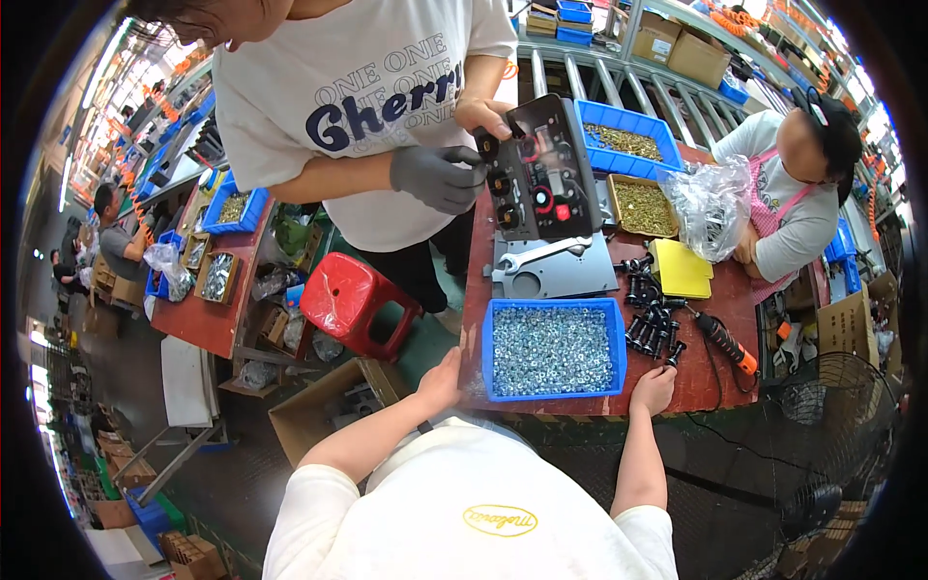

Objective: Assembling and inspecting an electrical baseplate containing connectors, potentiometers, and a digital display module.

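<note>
My left hand (442, 381) rests at the near left edge of the red table, its fingers stretched out and holding nothing. A blue bin (556, 395) filled with small silvery nuts (553, 350) lies between my two hands. At the bin's right corner, the fingers of my right hand (654, 390) are closed on the end of a black bolt (675, 356). Several more black bolts (642, 295) lie in a loose heap just beyond it. An orange and black power screwdriver (725, 343) with a cord lies to the right of the heap.
Across the table, a person wearing one grey glove (440, 180) holds a black panel (541, 169). A wrench (546, 253) lies on a grey metal plate (570, 277). Yellow sheets (682, 270), another person at right, a red stool (353, 295) and a fan (841, 425) stand around.
</note>
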Available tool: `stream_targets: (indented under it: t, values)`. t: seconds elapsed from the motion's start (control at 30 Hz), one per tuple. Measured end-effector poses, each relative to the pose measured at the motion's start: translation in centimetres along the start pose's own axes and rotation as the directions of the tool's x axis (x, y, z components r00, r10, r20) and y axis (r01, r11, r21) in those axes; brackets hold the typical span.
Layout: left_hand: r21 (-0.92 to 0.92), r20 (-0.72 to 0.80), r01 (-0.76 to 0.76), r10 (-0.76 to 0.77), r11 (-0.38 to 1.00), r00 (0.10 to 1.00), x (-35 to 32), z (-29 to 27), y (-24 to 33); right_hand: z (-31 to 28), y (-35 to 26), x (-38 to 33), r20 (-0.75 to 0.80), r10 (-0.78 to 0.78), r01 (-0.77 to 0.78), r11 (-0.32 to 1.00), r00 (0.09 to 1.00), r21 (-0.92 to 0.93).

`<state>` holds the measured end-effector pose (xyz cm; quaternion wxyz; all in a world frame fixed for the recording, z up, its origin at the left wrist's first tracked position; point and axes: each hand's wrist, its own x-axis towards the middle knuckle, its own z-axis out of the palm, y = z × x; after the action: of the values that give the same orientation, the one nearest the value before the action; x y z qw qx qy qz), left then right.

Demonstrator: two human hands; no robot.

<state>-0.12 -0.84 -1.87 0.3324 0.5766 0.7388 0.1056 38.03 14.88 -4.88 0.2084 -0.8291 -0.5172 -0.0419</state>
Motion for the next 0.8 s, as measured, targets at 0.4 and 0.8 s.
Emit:
stream_targets:
  t: [0.4,0.8]
  values:
    - [-0.03,-0.025,-0.022,0.021,0.999,0.999,0.6,-0.7,-0.2,0.2,-0.8,0.1,0.015,0.042,-0.041,0.999,0.999,-0.023]
    - [-0.373,0.0,0.263,-0.284,0.89,0.959,-3.6,-6.1,-21.0,0.5,2.2,1.2,0.191,0.107,-0.115,0.993,0.976,0.034]
